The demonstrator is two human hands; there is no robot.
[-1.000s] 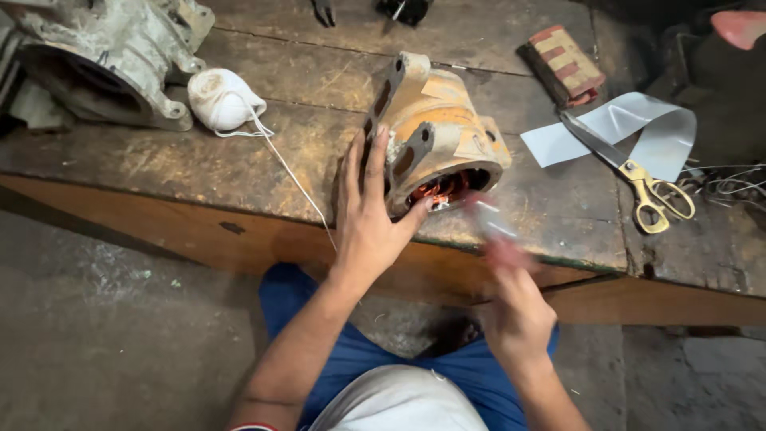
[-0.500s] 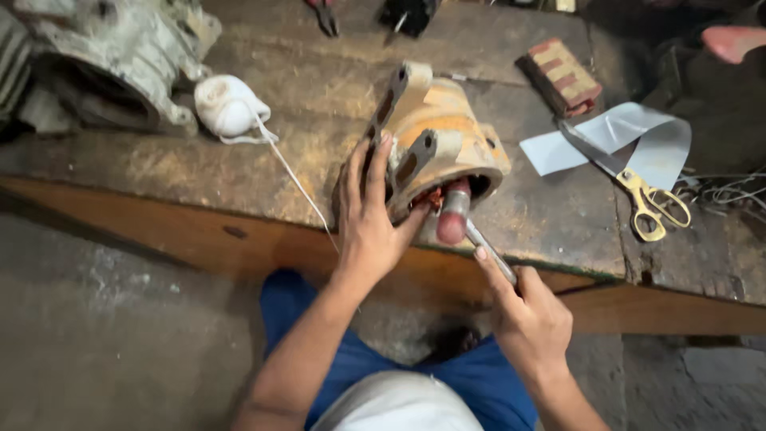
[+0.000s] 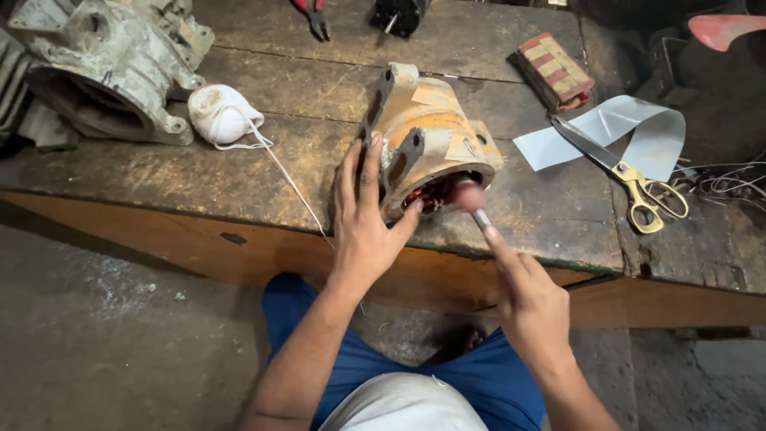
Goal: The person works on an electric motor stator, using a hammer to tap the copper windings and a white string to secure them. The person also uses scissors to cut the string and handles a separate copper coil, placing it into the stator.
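Steadying one orange motor housing (image 3: 427,136), open end facing the person, the left hand (image 3: 365,231) lies spread; right hand (image 3: 531,299) grips one mallet (image 3: 471,199).

A worn wooden workbench (image 3: 239,172) carries an orange motor housing (image 3: 435,136), scissors (image 3: 630,179), string ball (image 3: 222,114) and grey casting (image 3: 104,68).

Repair workshop: scarred, stained wooden workbench (image 3: 239,172), grey cast-metal motor housing (image 3: 104,68) far left, orange motor stator with copper windings (image 3: 431,152) centre, brass-handled scissors (image 3: 630,179) right, bare concrete floor (image 3: 104,335).
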